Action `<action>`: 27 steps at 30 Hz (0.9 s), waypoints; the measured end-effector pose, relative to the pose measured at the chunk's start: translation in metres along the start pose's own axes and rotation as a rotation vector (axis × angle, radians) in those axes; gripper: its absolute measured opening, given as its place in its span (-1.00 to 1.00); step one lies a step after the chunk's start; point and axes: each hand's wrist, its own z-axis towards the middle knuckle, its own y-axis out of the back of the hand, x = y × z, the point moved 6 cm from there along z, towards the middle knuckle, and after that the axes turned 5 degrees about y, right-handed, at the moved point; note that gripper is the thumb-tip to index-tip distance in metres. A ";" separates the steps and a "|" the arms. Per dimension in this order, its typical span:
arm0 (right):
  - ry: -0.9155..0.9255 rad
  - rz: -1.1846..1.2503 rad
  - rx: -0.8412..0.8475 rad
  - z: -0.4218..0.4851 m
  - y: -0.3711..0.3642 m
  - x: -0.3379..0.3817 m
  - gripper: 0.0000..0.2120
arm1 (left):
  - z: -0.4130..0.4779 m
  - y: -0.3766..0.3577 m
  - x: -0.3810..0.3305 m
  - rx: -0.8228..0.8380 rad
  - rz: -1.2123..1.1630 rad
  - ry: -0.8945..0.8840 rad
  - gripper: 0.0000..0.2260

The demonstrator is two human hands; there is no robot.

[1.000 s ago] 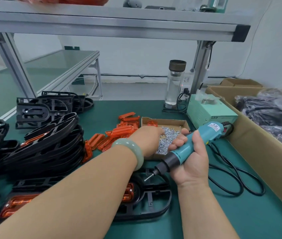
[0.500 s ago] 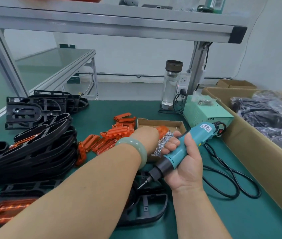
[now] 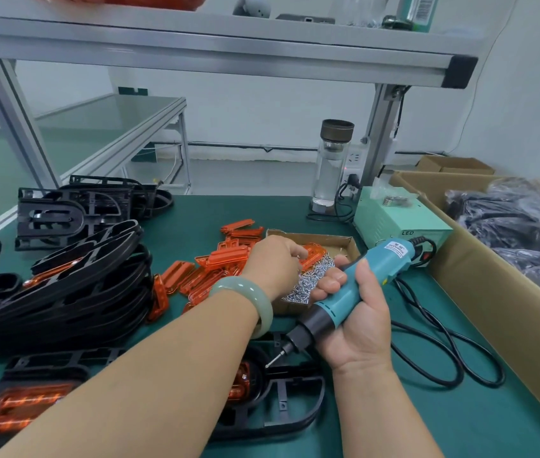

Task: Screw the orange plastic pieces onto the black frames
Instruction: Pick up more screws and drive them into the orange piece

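My left hand point(image 3: 271, 262), a pale green bangle on its wrist, reaches into a small cardboard box point(image 3: 311, 234) of silver screws point(image 3: 308, 279). Its fingers curl down into the pile, pinching at screws; the fingertips are hidden. My right hand point(image 3: 357, 325) grips a teal electric screwdriver point(image 3: 361, 282), bit pointing down-left. Just below the bit lies a black frame point(image 3: 295, 411) with an orange piece point(image 3: 240, 378) seated in it, partly hidden by my left forearm. Loose orange pieces point(image 3: 229, 256) lie left of the box.
A tall stack of black frames point(image 3: 73, 285) fills the left side, with another orange-fitted frame point(image 3: 24, 404) at the bottom left. A green power unit point(image 3: 400, 223), a glass bottle point(image 3: 331, 166) and the coiled black cable point(image 3: 443, 352) sit on the right, beside a big carton point(image 3: 493, 292).
My left hand has shifted a little inside the screw box, uncovering an orange piece in it. The right hand and screwdriver hold about the same place above the frame.
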 end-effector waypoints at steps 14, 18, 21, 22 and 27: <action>0.007 0.002 -0.021 0.001 0.001 0.002 -0.80 | -0.002 0.005 0.017 -0.082 -0.411 0.055 -0.89; -0.003 0.003 -0.020 0.000 0.001 0.001 -0.80 | -0.002 0.003 0.018 -0.068 -0.436 0.047 -0.85; -0.006 0.005 -0.020 0.000 0.001 0.001 -0.80 | -0.002 0.001 0.022 -0.049 -0.556 0.092 -0.85; -0.005 0.007 -0.018 0.000 0.000 0.001 -0.80 | -0.002 -0.001 0.023 -0.031 -0.608 0.111 -0.87; -0.008 0.021 -0.018 0.000 0.000 0.000 -0.81 | -0.005 -0.006 0.024 0.059 -0.642 0.131 -0.82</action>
